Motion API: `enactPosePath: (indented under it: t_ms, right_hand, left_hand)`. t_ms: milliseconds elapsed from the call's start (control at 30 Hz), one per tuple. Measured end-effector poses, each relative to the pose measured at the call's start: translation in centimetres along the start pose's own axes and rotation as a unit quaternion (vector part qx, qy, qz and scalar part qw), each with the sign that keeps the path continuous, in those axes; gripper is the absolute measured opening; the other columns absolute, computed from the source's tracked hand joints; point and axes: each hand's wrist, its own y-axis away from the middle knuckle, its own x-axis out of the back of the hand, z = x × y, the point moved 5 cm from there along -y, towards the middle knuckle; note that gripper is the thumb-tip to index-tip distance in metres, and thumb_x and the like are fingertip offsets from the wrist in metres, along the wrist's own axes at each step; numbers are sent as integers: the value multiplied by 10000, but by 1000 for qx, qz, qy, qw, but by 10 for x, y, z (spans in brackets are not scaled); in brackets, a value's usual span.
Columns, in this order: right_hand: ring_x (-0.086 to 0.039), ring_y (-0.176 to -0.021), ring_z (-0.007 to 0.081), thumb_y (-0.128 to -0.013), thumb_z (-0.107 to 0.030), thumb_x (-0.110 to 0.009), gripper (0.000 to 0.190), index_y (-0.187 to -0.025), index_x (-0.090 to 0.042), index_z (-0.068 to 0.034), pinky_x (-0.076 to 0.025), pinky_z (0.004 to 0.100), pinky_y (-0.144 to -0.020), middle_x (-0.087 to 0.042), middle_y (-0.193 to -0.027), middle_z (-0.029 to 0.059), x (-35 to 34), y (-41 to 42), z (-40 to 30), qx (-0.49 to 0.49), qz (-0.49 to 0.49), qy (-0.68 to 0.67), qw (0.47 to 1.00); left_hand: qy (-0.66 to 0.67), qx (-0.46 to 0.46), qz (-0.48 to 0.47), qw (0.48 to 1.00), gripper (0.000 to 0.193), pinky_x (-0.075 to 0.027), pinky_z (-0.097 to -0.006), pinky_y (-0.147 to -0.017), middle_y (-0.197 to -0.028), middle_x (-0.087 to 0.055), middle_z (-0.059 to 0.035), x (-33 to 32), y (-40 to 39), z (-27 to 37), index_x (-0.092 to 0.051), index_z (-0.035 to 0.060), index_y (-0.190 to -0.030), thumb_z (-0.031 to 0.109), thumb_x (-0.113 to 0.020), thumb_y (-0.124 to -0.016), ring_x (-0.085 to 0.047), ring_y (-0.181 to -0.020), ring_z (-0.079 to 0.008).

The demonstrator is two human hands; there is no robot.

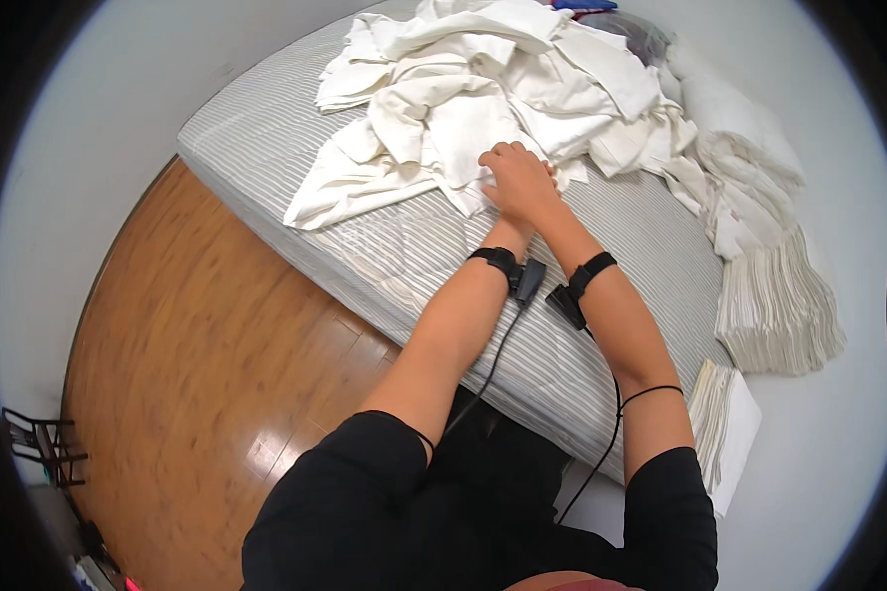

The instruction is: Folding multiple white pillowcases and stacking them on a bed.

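A heap of crumpled white cloths (473, 125) lies on a striped mattress (384, 251). My right hand (521, 177) rests at the near edge of the heap, crossed over my left hand. Its fingers are bent and its thumb is spread to the left, with white cloth showing between them. What its palm covers is hidden. Most of my left hand (551, 175) is underneath, and only some fingertips show past the right side of the upper hand. Whether either hand grips cloth cannot be made out.
Folded white cloths (780, 310) form a long row along the mattress's right side, with a smaller stack (724, 428) nearer me. A white bundle (746, 140) lies at the far right. Black straps with cabled devices (532, 283) circle both forearms. A dark chair (44, 443) stands far left.
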Motion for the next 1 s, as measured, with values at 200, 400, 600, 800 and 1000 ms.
enactPosePath:
  t_ms: [200, 400, 600, 800, 1000]
  right_hand:
    - [-627, -961, 315, -777, -129, -720, 161, -915, -708, -48, -522, 412, -823, -661, -997, 129, -42, -26, 30, -38, -58, 16, 997]
    - [-643, -891, 329, -815, -145, -717, 125, -882, -718, -40, -522, 404, -821, -677, -920, 125, -31, -13, 46, -105, 5, -187, 977]
    - [-644, -883, 350, -881, -140, -673, 139, -986, -672, -49, -513, 424, -830, -678, -978, 147, -32, -22, 36, 32, 16, -83, 996]
    - [-618, -933, 430, -1031, -205, -417, 239, -1118, -515, -5, -483, 470, -820, -643, -1009, 270, -25, -7, 80, -278, 158, -356, 878]
    - [-644, -859, 243, -951, -88, -493, 236, -1139, -551, 43, -526, 383, -691, -642, -1018, 149, -16, 86, 232, -384, 343, -664, 543]
  left_hand:
    - [32, -3, 9, 999, 91, -450, -302, -620, -805, -590, -9, -14, -11, 3, -593, 90, -938, 145, -521, -929, -513, -679, -157]
    - [55, 30, 6, 998, 92, -457, -303, -625, -815, -593, -20, -10, -34, 3, -594, 81, -951, 123, -518, -923, -516, -684, -162]
    - [67, 49, -24, 996, 98, -465, -304, -630, -825, -596, -31, -19, -31, -12, -594, 71, -964, 101, -514, -916, -520, -688, -167]
    - [89, 68, -33, 993, 109, -472, -306, -635, -835, -598, -41, 13, -10, -20, -595, 62, -976, 79, -510, -910, -524, -692, -172]
    - [43, 113, -22, 992, 137, -477, -346, -680, -874, -582, -93, -30, 0, -28, -581, 21, -895, 8, -481, -803, -521, -717, -210]
